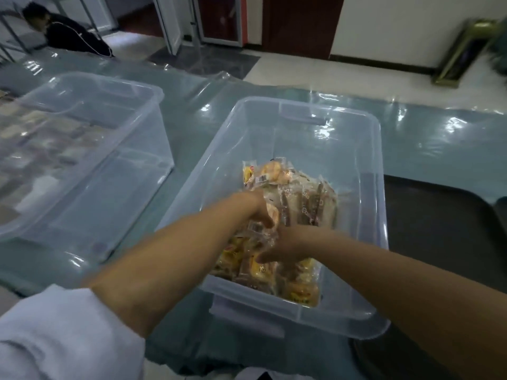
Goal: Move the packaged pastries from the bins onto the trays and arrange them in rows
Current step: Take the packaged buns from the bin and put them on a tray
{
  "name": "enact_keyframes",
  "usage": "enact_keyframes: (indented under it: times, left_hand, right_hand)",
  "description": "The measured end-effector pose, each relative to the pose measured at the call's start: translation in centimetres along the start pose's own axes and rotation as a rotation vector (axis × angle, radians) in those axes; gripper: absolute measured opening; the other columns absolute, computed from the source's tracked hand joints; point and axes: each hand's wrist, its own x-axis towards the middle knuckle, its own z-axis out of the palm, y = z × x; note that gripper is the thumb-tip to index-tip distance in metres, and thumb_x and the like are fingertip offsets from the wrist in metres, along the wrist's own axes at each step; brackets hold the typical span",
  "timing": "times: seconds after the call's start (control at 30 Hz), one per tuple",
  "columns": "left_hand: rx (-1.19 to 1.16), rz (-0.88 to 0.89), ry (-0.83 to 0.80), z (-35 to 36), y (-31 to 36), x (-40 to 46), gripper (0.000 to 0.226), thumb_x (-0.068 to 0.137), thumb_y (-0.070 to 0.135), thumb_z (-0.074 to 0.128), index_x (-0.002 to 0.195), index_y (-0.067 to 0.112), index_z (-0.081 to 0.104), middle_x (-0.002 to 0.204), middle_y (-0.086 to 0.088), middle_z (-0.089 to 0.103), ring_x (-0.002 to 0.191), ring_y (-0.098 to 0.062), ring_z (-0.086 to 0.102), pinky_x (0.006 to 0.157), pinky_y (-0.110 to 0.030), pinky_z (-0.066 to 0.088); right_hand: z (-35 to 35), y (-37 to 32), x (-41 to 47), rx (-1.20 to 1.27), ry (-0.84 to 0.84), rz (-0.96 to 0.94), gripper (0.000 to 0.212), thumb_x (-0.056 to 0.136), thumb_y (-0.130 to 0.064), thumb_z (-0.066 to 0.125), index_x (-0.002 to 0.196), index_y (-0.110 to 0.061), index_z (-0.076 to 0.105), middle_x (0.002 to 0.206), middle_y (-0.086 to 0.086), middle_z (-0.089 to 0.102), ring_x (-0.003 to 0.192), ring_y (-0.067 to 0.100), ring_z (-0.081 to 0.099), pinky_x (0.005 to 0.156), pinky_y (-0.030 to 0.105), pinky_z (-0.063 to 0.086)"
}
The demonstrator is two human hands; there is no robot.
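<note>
Both hands in clear bin (367,242): left hand (260,208) and right hand (285,246) each grasp packaged pastries (301,204) beneath their fingers.

the room looks dim and bluish to me. white glare streaks the plastic sheet (428,138) over the surface. my fingers (267,257) smear with motion blur, the left bin (82,149) is soft, and edges bow outward.
</note>
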Motion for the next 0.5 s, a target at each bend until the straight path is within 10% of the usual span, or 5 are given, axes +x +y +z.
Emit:
enact_keyframes:
  times: [0.13,0.27,0.5]
  left_hand:
    - [0.007,0.008,-0.03,-0.4,-0.3,-0.4,0.096,0.076,0.043,0.082,0.152,0.012,0.032,0.147,-0.013,0.047,0.128,-0.036,0.052,0.099,-0.046,0.05]
    - [0.024,-0.026,-0.151,-0.9,-0.6,-0.3,0.088,0.08,0.041,0.079,0.151,0.012,0.034,0.142,-0.012,0.05,0.123,-0.034,0.054,0.09,-0.043,0.052]
    - [0.039,0.072,-0.198,-2.1,-0.9,-0.8,0.081,0.089,0.032,0.072,0.155,0.011,0.029,0.154,-0.012,0.041,0.131,-0.034,0.05,0.102,-0.042,0.05]
  right_hand:
    - [2.3,-0.7,3.7,0.126,-0.089,0.248,0.104,0.077,-0.076,0.058,0.152,-0.011,0.028,0.146,0.014,0.043,0.116,0.031,0.056,0.093,0.039,0.051]
    - [5.1,-0.8,5.8,0.146,-0.022,0.357,0.136,0.063,-0.085,0.06,0.154,-0.013,-0.012,0.161,0.024,0.002,0.145,0.05,0.013,0.115,0.058,0.026]
    - [4.6,-1.1,3.8,0.026,-0.009,0.185,0.088,0.087,-0.039,0.063,0.153,-0.022,0.009,0.148,0.022,0.031,0.126,0.039,0.043,0.101,0.046,0.048]
